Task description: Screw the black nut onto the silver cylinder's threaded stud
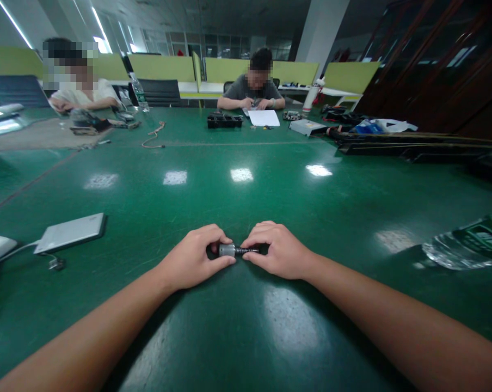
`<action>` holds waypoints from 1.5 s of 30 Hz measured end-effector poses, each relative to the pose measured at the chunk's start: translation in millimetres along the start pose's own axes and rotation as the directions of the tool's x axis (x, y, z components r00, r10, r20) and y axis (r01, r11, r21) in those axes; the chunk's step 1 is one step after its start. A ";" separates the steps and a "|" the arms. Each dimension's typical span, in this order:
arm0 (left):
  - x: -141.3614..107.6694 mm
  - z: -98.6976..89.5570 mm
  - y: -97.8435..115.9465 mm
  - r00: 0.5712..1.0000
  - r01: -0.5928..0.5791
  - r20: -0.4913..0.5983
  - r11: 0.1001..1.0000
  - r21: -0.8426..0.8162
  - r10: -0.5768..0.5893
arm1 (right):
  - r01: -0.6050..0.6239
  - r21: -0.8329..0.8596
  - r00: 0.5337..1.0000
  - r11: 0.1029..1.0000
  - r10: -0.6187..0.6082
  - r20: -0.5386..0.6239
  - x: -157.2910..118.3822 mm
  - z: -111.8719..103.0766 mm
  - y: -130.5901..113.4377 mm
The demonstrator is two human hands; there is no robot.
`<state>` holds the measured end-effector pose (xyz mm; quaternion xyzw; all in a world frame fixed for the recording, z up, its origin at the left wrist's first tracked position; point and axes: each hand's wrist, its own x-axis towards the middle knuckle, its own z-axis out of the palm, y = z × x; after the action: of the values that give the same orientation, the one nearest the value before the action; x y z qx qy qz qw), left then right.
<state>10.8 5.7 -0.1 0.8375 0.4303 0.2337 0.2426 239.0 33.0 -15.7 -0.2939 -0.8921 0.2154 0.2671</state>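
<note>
Between my two hands, low over the green table (246,201), is a small silver metal cylinder (227,250) with a dark, ridged shaft (239,251) sticking out of its right end. The thumb and forefinger of my left hand (191,257) are closed around the cylinder. My right hand (284,251) pinches the shaft toward its right end, fingers closed. The piece lies roughly level, and its far tip is partly covered by my right fingers. Whether it touches the tabletop I cannot tell.
At left lies a flat white box-shaped device (70,233) with a cable and a small plug (56,263). A clear water bottle (470,245) lies on its side at right. Across the table sit two people, with a black part (225,120), paper (264,118) and assorted hardware.
</note>
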 end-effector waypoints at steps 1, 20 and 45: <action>-0.1 0.3 0.0 1.000 0.000 -0.001 1.000 0.001 0.000 | -0.001 0.002 1.000 1.000 0.001 -0.001 -0.1 -0.4 -0.2; 0.7 -0.6 1.1 1.000 0.009 0.004 1.000 0.001 -0.009 | -0.044 -0.015 0.999 0.999 0.044 0.006 0.9 -3.4 -0.8; -1.5 -3.3 -2.9 0.999 0.012 -0.034 1.000 0.021 -0.011 | -0.128 -0.061 0.992 0.990 0.128 0.006 0.4 -11.3 6.3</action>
<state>6.3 6.6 0.4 0.8336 0.4414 0.2417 0.2277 248.1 40.4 -10.4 -0.3575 -0.8787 0.2067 0.2394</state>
